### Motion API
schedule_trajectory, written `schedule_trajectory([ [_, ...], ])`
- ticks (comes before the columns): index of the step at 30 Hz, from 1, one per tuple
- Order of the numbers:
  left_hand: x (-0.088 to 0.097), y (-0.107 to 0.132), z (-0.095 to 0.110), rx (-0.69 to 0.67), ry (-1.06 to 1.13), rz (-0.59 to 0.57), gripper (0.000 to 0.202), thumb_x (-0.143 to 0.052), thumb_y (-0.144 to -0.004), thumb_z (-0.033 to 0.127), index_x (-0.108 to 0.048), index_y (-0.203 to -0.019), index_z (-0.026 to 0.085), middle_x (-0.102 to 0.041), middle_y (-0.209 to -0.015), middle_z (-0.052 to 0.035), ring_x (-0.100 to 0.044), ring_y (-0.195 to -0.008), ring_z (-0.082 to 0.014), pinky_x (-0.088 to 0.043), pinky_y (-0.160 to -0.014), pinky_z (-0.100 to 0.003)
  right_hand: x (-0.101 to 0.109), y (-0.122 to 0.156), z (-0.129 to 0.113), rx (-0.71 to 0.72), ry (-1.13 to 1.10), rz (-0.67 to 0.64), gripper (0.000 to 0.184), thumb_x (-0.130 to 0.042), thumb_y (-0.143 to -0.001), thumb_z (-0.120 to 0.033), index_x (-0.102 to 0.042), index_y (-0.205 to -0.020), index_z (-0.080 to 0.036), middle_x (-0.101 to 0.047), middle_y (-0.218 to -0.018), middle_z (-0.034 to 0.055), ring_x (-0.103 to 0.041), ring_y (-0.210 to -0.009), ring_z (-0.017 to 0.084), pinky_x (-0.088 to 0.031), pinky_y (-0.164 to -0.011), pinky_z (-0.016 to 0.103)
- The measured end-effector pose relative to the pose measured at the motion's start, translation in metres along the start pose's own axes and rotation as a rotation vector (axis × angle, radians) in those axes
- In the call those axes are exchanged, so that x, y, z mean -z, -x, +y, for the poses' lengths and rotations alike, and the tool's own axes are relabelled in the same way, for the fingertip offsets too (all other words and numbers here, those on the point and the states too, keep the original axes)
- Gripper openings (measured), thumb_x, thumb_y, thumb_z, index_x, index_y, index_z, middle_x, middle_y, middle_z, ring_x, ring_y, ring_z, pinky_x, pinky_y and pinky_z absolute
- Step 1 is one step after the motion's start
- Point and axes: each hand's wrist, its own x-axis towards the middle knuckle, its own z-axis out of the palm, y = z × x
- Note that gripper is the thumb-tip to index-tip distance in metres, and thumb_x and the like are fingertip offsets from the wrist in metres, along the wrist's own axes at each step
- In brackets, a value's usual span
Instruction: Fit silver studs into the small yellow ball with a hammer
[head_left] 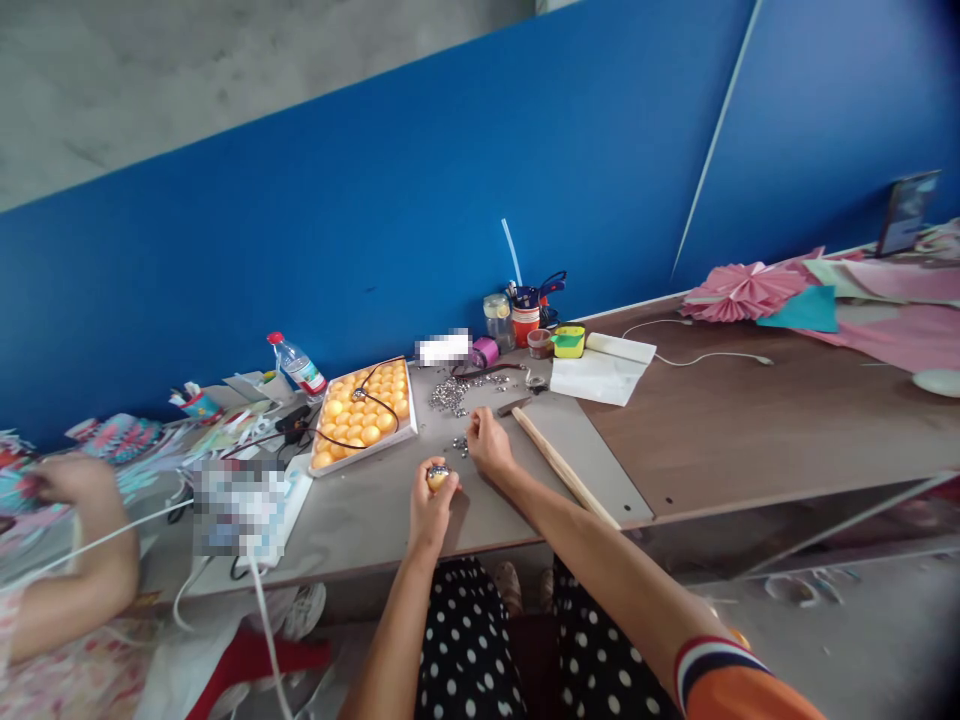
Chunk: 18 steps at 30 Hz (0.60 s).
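My left hand (431, 508) is wrapped round a small orange-yellow ball (437, 482) with shiny metal pieces on its top. To its right, my right hand (489, 442) is closed with the fingers pinched together. Whatever those fingers hold, if anything, is too small to make out. A few small silvery pieces (460, 446) lie just left of the right hand, and a bigger scattered pile of them (448, 394) is behind it. Beside my right forearm rests a hammer (559, 460) with a long wooden handle.
At the left stands a white box (411, 425) of orange balls with a dark cord across it. A bottle (298, 365), an orange cup (526, 326) of tools, a yellow container (569, 341) and white paper (600, 378) line the back. Another person's arm (97, 530) is at far left.
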Motion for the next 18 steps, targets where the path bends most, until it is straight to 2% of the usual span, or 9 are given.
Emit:
schedule_trajectory([
  [2,0.000,0.000,0.000,-0.016,-0.004,0.018,0.040,-0.064,-0.070,0.038,-0.050,-0.102,0.018,-0.059,-0.072,0.0017,-0.060,-0.061,-0.0106,-0.046,-0.061,-0.022,0.002,0.004,-0.004,0.087,0.062,-0.021,0.029,-0.040,-0.080,-0.015,-0.051,-0.107,-0.012,-0.063,-0.085,0.0070,-0.054,-0.079,0.018,-0.037,-0.073,0.027],
  [5,0.001,-0.001,0.001,-0.036,0.009,0.079,0.042,-0.064,-0.069,0.040,-0.051,-0.101,0.016,-0.059,-0.066,0.0020,-0.060,-0.060,-0.0120,-0.045,-0.061,-0.023,0.008,0.013,-0.014,0.244,0.192,-0.071,0.028,-0.045,-0.080,-0.021,-0.055,-0.106,-0.015,-0.060,-0.101,0.0107,-0.050,-0.096,0.022,-0.035,-0.086,0.033],
  [10,0.002,-0.002,0.002,-0.065,0.049,0.144,0.043,-0.065,-0.066,0.041,-0.053,-0.098,0.015,-0.060,-0.062,0.0009,-0.060,-0.058,-0.0138,-0.045,-0.061,-0.025,0.020,0.031,-0.027,0.524,0.354,-0.213,0.043,-0.053,-0.077,-0.025,-0.051,-0.120,-0.019,-0.048,-0.125,0.0107,-0.032,-0.122,0.025,-0.016,-0.105,0.042],
  [13,0.003,0.002,0.005,-0.078,0.064,0.129,0.043,-0.066,-0.064,0.041,-0.053,-0.096,0.015,-0.060,-0.062,0.0012,-0.060,-0.057,-0.0143,-0.046,-0.060,-0.026,0.022,0.036,-0.028,0.515,0.414,-0.270,0.033,-0.052,-0.078,-0.029,-0.060,-0.109,-0.020,-0.051,-0.122,0.0097,-0.027,-0.126,0.026,-0.012,-0.106,0.045],
  [18,0.007,0.009,0.006,-0.055,0.065,0.089,0.044,-0.066,-0.064,0.043,-0.054,-0.096,0.016,-0.061,-0.065,0.0010,-0.061,-0.059,-0.0150,-0.044,-0.059,-0.025,0.022,0.038,-0.030,0.512,0.471,-0.256,0.024,-0.050,-0.079,-0.025,-0.065,-0.095,-0.016,-0.059,-0.107,0.0118,-0.034,-0.123,0.025,-0.018,-0.105,0.040],
])
